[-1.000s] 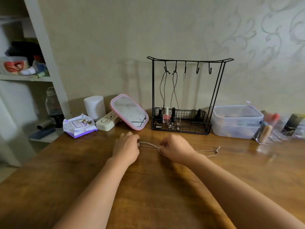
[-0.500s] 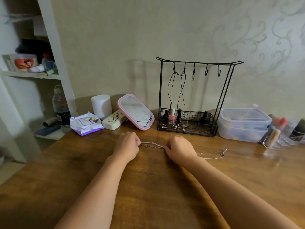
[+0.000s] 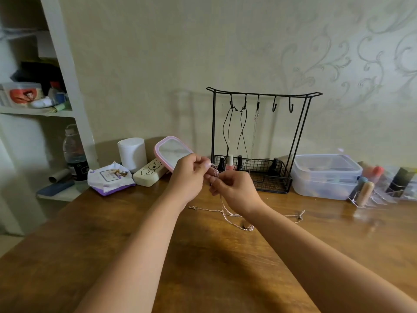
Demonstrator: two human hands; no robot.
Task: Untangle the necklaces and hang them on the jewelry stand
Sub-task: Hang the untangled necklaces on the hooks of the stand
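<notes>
Clasp end of the pink chain [image 3: 216, 171] is covered by fingertips of the left hand [image 3: 188, 177] and right hand [image 3: 237, 190]. Thin chain [image 3: 291, 216] is partly hidden behind the right wrist. Acrylic organizer [image 3: 388, 193] is cut off at right edge.

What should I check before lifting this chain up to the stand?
1. Grip: left hand and right hand both pinch the pink chain near its top end. Ok.
2. Chain clear of the table: its lower loops still lie on the wood. Not ok.
3. Chain free of the thin silver necklace: they overlap beneath the right hand. Cannot tell.
4. Free hook on the jewelry stand: the two rightmost hooks are bare, the three left ones carry necklaces. Ok.
5. Clasp open: hidden by the fingers. Cannot tell.
</notes>
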